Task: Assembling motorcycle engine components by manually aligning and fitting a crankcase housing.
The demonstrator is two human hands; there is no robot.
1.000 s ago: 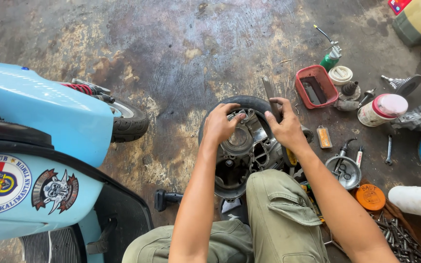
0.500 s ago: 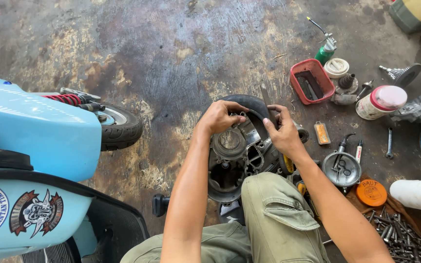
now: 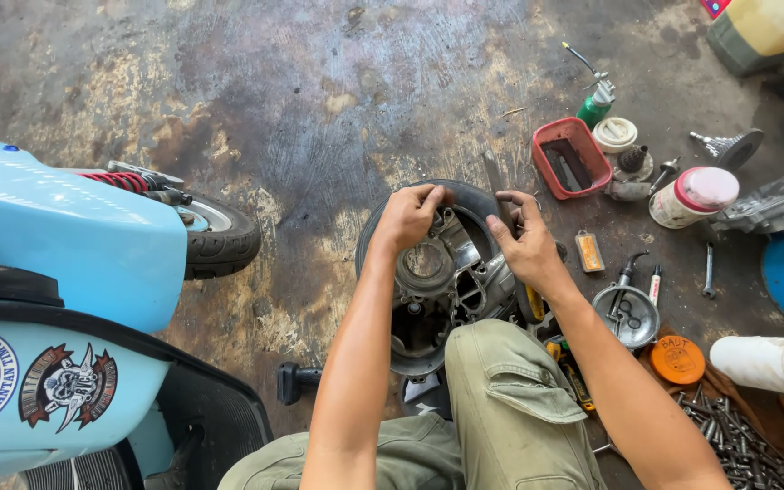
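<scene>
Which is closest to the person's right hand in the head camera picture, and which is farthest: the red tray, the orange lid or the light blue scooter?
From the right hand:
1. Red tray, just up and to the right of it on the floor.
2. Orange lid, lower right, beside the pile of bolts.
3. Light blue scooter, far off at the left edge.

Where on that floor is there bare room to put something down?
The widest free patch is the stained concrete floor beyond the tyre, between the blue scooter and the red tray. A smaller strip lies between the scooter's wheel and the tyre. To the right it is crowded: tub, orange lid, bolts, small tools.
</scene>
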